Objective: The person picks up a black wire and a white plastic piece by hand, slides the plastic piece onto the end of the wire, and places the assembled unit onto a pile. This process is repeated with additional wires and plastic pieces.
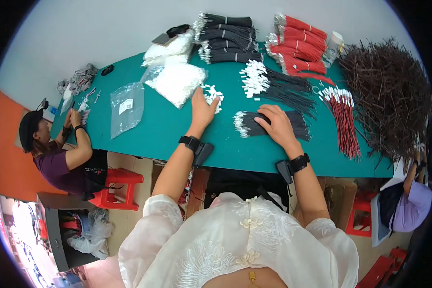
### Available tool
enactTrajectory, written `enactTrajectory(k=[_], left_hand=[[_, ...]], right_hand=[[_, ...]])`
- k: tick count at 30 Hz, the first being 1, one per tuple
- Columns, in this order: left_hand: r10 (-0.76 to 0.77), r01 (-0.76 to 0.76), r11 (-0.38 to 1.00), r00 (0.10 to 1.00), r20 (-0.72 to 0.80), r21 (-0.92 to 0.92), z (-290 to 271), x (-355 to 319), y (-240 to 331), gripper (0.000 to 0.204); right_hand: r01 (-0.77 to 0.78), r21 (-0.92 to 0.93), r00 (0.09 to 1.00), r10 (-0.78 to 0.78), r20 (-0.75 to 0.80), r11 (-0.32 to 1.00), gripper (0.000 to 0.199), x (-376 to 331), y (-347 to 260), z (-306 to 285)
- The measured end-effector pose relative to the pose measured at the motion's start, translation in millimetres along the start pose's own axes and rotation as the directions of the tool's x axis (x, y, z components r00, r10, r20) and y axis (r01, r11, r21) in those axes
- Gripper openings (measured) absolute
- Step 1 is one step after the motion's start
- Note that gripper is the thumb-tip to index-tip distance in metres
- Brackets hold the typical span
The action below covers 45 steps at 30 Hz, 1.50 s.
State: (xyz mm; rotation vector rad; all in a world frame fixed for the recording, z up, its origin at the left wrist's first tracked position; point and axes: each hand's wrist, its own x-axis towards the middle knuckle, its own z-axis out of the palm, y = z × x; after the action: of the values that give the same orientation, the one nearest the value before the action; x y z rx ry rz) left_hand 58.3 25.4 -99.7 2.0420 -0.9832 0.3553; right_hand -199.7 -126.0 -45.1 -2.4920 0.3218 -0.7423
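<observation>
My left hand [203, 111] reaches over the green table, thumb and fingers apart, at the edge of a small loose pile of white plastic connector housings [214, 92]. Whether a fingertip touches a piece, I cannot tell. My right hand [278, 126] lies over a bundle of black wires [252, 126], with thumb and fingers spread across it. The silvery ends of these wires point left. Just beyond it, another batch of black wires [288, 91] carries white connectors [254, 79] on its left ends.
Clear bags of white connectors [177, 81] lie beyond my left hand, near a flat plastic bag [127, 109]. Tied black [228, 38] and red wire bundles [302, 45] line the back. Red-black wires [344, 125] and a dark wire heap [386, 96] sit right. People sit at both ends.
</observation>
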Motion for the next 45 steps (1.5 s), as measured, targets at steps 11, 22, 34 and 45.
enactTrajectory(k=[11, 22, 34, 45], left_hand=[[-0.082, 0.078, 0.992, 0.996, 0.037, 0.104, 23.2, 22.4, 0.4, 0.079], [-0.047, 0.043, 0.998, 0.992, 0.118, 0.041, 18.3, 33.5, 6.9, 0.071], [-0.034, 0.033, 0.998, 0.999, 0.031, 0.054, 34.5, 50.4, -20.0, 0.072], [0.005, 0.033, 0.987, 0.971, 0.239, -0.155, 18.8, 65.8, -24.7, 0.052]], right_hand=[[-0.017, 0.002, 1.0, 0.017, -0.008, 1.0, 0.03, -7.2, 0.9, 2.3], [-0.019, -0.008, 1.0, 0.019, -0.013, 1.0, 0.03, -5.9, 5.4, 3.0], [-0.015, 0.005, 1.0, 0.015, -0.007, 1.0, 0.03, -7.9, 1.8, 2.8], [-0.036, 0.031, 0.999, 0.036, -0.002, 0.999, 0.028, -5.2, 1.3, 1.0]])
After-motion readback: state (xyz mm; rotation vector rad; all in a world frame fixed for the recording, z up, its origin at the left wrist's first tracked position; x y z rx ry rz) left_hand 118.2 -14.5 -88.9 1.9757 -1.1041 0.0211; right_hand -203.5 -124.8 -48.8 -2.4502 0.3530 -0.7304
